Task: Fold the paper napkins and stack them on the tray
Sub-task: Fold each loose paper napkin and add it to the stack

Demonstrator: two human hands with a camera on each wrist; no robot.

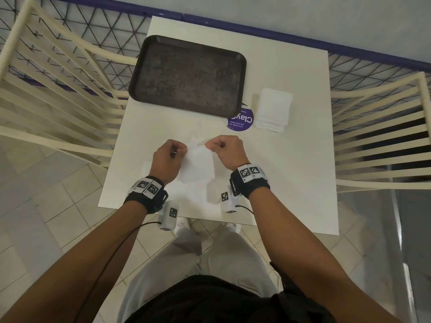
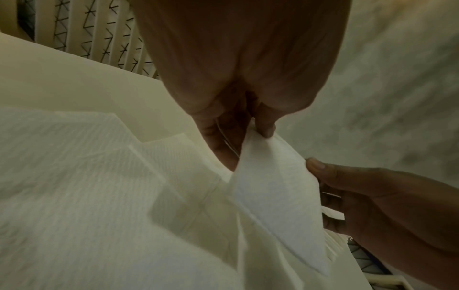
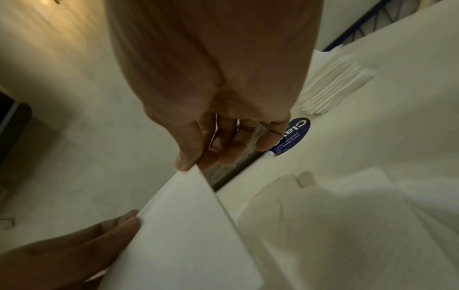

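Observation:
A white paper napkin (image 1: pixel 198 165) hangs above the near middle of the white table (image 1: pixel 291 171), held by its two upper corners. My left hand (image 1: pixel 171 151) pinches the left corner, and my right hand (image 1: pixel 220 145) pinches the right corner. In the left wrist view the napkin (image 2: pixel 275 196) runs from my left hand (image 2: pixel 258 127) toward the other hand's thumb. In the right wrist view my right hand (image 3: pixel 196 164) pinches the napkin (image 3: pixel 188 225) at its top corner. More unfolded napkins (image 1: pixel 186 194) lie flat under it. The dark tray (image 1: pixel 186 75) stands bare at the far left.
A stack of white napkins (image 1: pixel 272 110) sits at the right of the tray, next to a round purple sticker (image 1: pixel 240 121). Cream slatted chairs (image 1: pixel 58 89) flank the table on both sides. A black mesh fence runs behind.

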